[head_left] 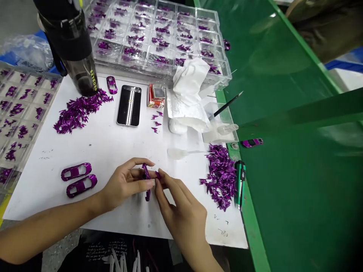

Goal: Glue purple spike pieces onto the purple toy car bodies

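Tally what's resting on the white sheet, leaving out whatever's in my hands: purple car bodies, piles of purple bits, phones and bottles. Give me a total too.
Purple car bodies: 3
Piles of purple bits: 2
Phones: 1
Bottles: 1
Total: 7

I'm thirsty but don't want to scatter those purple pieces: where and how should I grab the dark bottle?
I'd wrap the fingers around the black band of the bottle, coming from its right: it stands as a round column, and the strap hangs on its left. Stay high, since the purple pieces lie around its near foot.
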`<state>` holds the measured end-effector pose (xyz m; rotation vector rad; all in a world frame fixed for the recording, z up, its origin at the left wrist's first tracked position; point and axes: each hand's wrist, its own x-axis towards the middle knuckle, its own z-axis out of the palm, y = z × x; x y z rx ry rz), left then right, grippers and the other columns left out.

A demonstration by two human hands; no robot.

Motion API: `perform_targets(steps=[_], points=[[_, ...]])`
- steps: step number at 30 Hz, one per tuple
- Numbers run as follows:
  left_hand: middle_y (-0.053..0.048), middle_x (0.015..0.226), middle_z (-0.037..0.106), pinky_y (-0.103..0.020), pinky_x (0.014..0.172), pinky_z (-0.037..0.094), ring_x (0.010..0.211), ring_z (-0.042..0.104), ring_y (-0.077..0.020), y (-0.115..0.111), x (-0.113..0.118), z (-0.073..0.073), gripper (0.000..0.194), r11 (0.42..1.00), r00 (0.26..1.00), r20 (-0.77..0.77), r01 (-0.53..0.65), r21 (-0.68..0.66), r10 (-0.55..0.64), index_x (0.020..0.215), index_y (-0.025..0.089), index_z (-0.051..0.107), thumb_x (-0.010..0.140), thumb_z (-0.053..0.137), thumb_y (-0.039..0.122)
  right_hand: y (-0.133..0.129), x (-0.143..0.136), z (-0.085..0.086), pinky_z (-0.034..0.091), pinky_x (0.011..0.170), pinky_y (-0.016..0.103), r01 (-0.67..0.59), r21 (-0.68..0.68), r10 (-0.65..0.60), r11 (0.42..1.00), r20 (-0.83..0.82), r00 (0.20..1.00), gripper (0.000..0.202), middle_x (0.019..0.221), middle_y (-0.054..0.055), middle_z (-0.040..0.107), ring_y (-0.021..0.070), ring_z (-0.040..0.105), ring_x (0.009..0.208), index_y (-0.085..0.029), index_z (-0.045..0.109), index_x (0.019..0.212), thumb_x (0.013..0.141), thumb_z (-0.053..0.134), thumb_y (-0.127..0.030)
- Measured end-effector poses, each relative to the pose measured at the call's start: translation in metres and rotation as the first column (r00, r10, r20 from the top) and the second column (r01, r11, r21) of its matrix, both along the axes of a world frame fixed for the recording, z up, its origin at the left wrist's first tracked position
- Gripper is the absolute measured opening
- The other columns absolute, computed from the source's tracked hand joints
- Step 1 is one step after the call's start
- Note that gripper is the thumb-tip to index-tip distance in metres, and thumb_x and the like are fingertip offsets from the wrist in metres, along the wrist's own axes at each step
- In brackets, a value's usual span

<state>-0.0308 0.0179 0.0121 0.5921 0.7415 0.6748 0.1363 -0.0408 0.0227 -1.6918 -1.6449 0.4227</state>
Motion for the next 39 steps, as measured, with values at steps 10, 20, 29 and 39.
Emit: perform_targets(steps=[10, 20, 29, 39], points=[[-0.008, 0.12, 0.076, -0.041, 0.102, 0.059, 0.112, 0.074, -0.0248, -0.013, 0.006, -0.003, 0.043, 0.982, 0.985, -0.137, -0.084, 0.166, 0.107, 0.126, 0.023, 0.066, 0.086, 0.083, 0.027, -0.002, -0.005, 0.018, 0.068, 0.091, 0.036, 0.025, -0.233, -0.107, 0.972, -0.349, 0.931, 0.022, 0.111, 0.004, 0.082, 0.0235, 0.08, 0.1, -0.029, 0.078, 0.116, 0.095, 0.072, -0.032], [-0.007, 0.117, 0.079, -0.034, 0.1, 0.062, 0.107, 0.078, -0.021, -0.019, 0.007, -0.012, 0.038, 0.916, 0.958, -0.231, -0.069, 0.395, 0.172, 0.129, 0.022, 0.065, 0.092, 0.072, 0.019, 0.001, -0.026, 0.013, 0.068, 0.093, 0.033, -0.017, -0.111, -0.012, 0.994, -0.258, 0.966, 0.031, 0.119, 0.005, 0.079, 0.0231, 0.078, 0.106, -0.029, 0.078, 0.124, 0.094, 0.072, -0.021], [-0.008, 0.112, 0.077, -0.038, 0.098, 0.062, 0.101, 0.076, -0.0211, -0.011, 0.001, -0.015, 0.087, 0.8, 0.953, -0.3, 0.145, 0.582, 0.046, 0.164, 0.025, 0.022, 0.092, 0.07, 0.016, 0.006, 0.003, 0.013, 0.064, 0.103, 0.042, -0.153, -0.185, 0.11, 0.971, -0.225, 0.968, 0.036, 0.13, 0.005, 0.074, 0.0251, 0.073, 0.12, -0.03, 0.071, 0.128, 0.093, 0.075, -0.028], [-0.005, 0.107, 0.074, -0.035, 0.086, 0.063, 0.093, 0.073, -0.0186, -0.014, -0.002, -0.021, 0.081, 0.665, 0.939, -0.341, 0.231, 0.711, 0.039, 0.164, 0.025, 0.019, 0.096, 0.061, 0.013, 0.006, 0.01, 0.016, 0.061, 0.106, 0.034, -0.353, -0.217, 0.303, 0.91, -0.233, 0.924, 0.046, 0.139, 0.002, 0.071, 0.021, 0.07, 0.126, -0.029, 0.061, 0.145, 0.1, 0.064, -0.022]])
